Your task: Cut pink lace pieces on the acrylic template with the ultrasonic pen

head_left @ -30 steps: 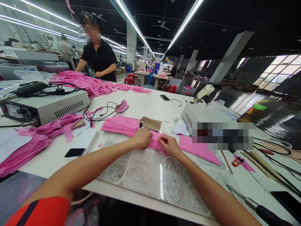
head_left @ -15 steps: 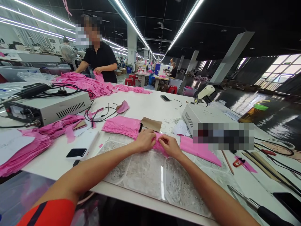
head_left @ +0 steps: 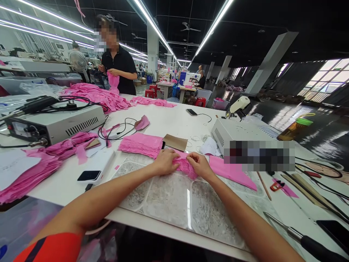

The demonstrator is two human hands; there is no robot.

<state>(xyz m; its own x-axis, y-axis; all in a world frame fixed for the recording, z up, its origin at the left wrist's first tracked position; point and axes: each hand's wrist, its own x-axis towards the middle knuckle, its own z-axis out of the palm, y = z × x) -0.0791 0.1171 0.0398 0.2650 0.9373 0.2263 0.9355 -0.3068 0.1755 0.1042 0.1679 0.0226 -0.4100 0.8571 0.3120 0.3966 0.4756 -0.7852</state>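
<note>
A piece of pink lace fabric [head_left: 188,169] lies over the marbled board [head_left: 166,203] between my hands. My left hand [head_left: 167,162] rests on its left part, fingers bent and pressing the cloth down. With thumb and forefinger together, my right hand [head_left: 199,165] pinches the fabric's upper right part. Left of my hands is a stack of pink fabric pieces [head_left: 141,145], with a brown card [head_left: 175,142] just behind. To the right lies a flat pink fabric strip [head_left: 231,171], partly behind my right hand.
Grey box-shaped machines stand left [head_left: 57,123] and right [head_left: 234,133]. A phone [head_left: 88,176] on a white box, red snips [head_left: 276,185] and a black-handled tool [head_left: 313,247] lie around the board. Across the table, a co-worker [head_left: 118,69] handles pink cloth beside a pink heap [head_left: 95,95].
The lace fabric is spread more visibly between my hands, and my left hand's fingers lie lower on it. The co-worker has lifted a pink piece off the heap with both hands raised.
</note>
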